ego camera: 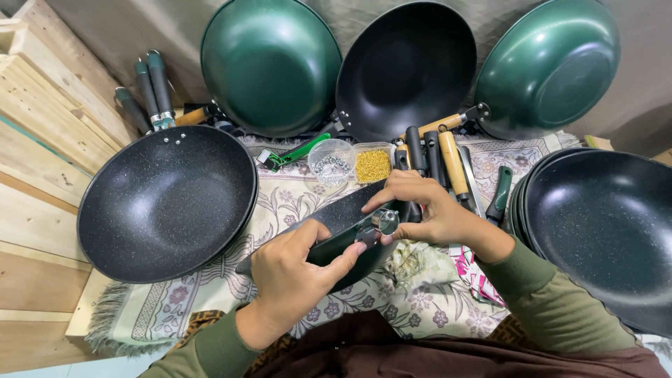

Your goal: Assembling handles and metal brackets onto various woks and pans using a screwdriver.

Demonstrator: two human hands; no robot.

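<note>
Right now my left hand (294, 269) clamps the rim of a dark pan (343, 227) held on edge between both hands, while my right hand (427, 210) pinches a small metal fitting (384, 220) against it. That fitting could slip from my fingertips and vanish into the patterned cloth (420, 287) below, I judge.

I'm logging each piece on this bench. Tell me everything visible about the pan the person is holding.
The pan is dark and speckled inside, seemingly non-stick coated metal. It is tilted on edge over the patterned cloth, rim toward the camera. The left hand clasps its near rim; the right hand presses a shiny metal fitting against the rim. Its underside is hidden.
</note>
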